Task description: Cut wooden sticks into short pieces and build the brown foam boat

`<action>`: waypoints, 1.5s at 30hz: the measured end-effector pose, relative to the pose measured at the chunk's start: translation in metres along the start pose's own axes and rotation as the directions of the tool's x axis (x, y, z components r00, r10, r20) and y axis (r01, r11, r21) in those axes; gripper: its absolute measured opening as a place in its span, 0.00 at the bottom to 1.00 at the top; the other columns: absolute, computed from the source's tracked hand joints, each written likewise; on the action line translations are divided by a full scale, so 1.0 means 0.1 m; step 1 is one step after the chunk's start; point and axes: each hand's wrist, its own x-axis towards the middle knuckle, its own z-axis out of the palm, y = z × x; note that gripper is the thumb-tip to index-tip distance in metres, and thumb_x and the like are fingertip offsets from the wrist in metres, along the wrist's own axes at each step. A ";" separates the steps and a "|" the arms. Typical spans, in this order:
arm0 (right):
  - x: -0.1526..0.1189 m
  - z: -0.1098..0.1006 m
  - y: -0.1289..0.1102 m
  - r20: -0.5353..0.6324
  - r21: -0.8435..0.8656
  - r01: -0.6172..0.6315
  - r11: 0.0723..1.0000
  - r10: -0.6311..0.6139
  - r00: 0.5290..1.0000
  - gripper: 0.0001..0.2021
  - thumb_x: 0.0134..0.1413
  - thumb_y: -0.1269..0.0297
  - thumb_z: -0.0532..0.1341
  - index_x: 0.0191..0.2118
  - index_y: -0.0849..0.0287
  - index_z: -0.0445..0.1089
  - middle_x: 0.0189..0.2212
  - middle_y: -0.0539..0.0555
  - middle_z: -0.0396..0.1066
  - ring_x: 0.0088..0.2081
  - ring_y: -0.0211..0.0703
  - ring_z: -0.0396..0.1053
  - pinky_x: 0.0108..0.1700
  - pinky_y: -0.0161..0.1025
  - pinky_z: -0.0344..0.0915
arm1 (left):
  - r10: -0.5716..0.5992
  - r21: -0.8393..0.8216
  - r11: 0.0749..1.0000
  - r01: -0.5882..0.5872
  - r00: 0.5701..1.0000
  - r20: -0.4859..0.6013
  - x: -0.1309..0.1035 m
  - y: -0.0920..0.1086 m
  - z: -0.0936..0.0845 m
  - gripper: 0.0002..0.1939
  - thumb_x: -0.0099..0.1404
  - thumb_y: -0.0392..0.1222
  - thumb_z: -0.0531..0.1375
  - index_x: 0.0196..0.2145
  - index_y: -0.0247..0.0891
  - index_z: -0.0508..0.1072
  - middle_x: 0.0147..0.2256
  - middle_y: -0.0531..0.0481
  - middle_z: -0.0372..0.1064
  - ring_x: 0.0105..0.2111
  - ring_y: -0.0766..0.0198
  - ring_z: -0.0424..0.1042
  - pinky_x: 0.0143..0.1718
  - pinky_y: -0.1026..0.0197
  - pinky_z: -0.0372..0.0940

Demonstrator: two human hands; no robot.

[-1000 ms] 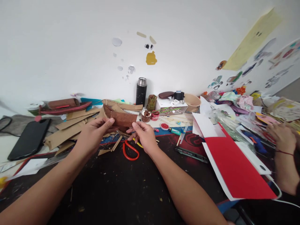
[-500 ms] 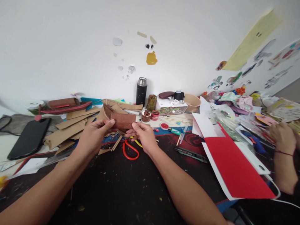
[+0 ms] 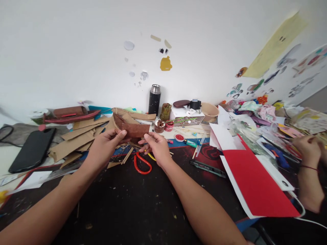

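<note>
A brown-painted piece of card (image 3: 136, 128) is held up over the table between my two hands. My left hand (image 3: 106, 144) pinches its left end between thumb and fingers. The thumb of my right hand (image 3: 158, 149) is at its lower right corner, with the fingers curled beneath. Just behind it stands an unpainted cardboard boat shape (image 3: 143, 115), partly hidden by the card and my left hand. Scissors with red handles (image 3: 143, 171) lie below my hands, their blades out of sight.
Cardboard strips (image 3: 74, 141) and a black phone (image 3: 32, 149) lie left; a painted boat (image 3: 73, 117) sits behind them. A black flask (image 3: 154, 102), paint jars (image 3: 159, 126) and a cutter (image 3: 208, 168) are ahead and right. Beyond red paper (image 3: 255, 180) is another person's hand (image 3: 308, 149).
The brown card has turned in my hands, so it now shows a flatter, thinner face with its upper edge tilted differently. Both hands stay nearly in place.
</note>
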 end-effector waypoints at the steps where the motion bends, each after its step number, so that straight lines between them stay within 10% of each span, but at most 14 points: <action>1: 0.00 0.00 0.00 -0.001 0.009 -0.001 1.000 0.001 1.000 0.29 0.48 0.37 0.75 0.41 0.57 0.71 0.34 0.55 0.83 0.23 0.40 0.79 0.21 0.30 0.67 | -0.012 -0.010 1.000 0.012 1.000 0.006 0.00 0.00 0.00 0.27 0.52 0.67 0.76 0.31 0.39 0.80 0.37 0.46 0.84 0.40 0.50 0.83 0.59 0.43 0.73; 10: 0.00 -0.01 0.00 -0.009 0.005 0.009 1.000 -0.009 1.000 0.27 0.51 0.38 0.75 0.39 0.56 0.71 0.34 0.56 0.84 0.26 0.43 0.81 0.23 0.31 0.69 | -0.115 -0.214 0.967 0.140 0.985 0.126 0.05 0.03 0.00 0.31 0.52 0.65 0.77 0.44 0.38 0.82 0.43 0.40 0.84 0.41 0.53 0.83 0.47 0.53 0.79; 15: 0.00 0.00 -0.01 -0.029 0.029 0.007 1.000 -0.006 1.000 0.26 0.49 0.39 0.75 0.38 0.57 0.72 0.35 0.57 0.84 0.29 0.43 0.83 0.22 0.30 0.68 | -0.126 -0.019 0.992 0.127 0.991 0.041 0.05 0.04 -0.07 0.29 0.50 0.64 0.78 0.38 0.38 0.80 0.19 0.55 0.72 0.17 0.66 0.69 0.18 0.67 0.64; 24: -0.01 0.00 -0.02 0.019 0.040 -0.024 0.999 0.024 1.000 0.29 0.50 0.39 0.75 0.46 0.57 0.74 0.37 0.57 0.84 0.25 0.41 0.81 0.22 0.30 0.68 | -0.076 -0.217 0.974 0.063 0.996 -0.054 0.05 0.06 0.00 0.26 0.45 0.59 0.81 0.32 0.38 0.80 0.34 0.49 0.82 0.33 0.61 0.81 0.45 0.57 0.78; 45: -0.02 0.05 -0.01 0.014 0.036 -0.007 0.999 0.007 1.000 0.29 0.47 0.35 0.75 0.37 0.56 0.68 0.29 0.52 0.82 0.25 0.41 0.80 0.22 0.30 0.69 | 0.005 0.028 1.000 -0.003 0.997 -0.071 -0.04 -0.06 0.07 0.26 0.54 0.67 0.74 0.30 0.41 0.77 0.34 0.46 0.84 0.39 0.50 0.84 0.51 0.51 0.76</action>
